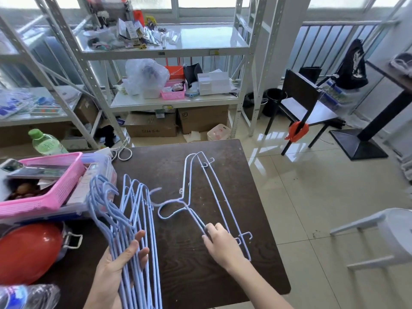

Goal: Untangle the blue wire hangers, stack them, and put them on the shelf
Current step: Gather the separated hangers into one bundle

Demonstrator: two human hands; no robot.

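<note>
— What are the hangers made of, and what shape are they taking?

— Thin wire in a smooth pale-blue coating, bent into flat triangles with curled hooks; the bench (pixel 178 275) beneath them is showing a dark wood grain with a rounded corner.

— Where is the stacked bundle (pixel 133 230) sitting relative to the grip?

— It is lying across the palm of the left hand (pixel 120 266); the fingers (pixel 136 246) are curling up around the wires, so that grip is closing on the bundle; the hooks are fanning out beyond the hand, next to the pink basket (pixel 55 192).

— Which way is the bundle running?

— Its long axis is running from the near edge of the bench away from the person, leaning slightly left; the hooks are pointing left.

— And the other hangers?

— The loose hangers (pixel 200 192) are lying flat on the bench, well right of the bundle; their long bars are running from near right to far centre; a hook is curling out to the left; the right hand (pixel 219 241) is resting on their near end, fingers bent over the wires, pinching them as far as I can tell.

— Anything else nearby?

— A glossy red rounded object (pixel 26 253) is sitting at the near left.
</note>
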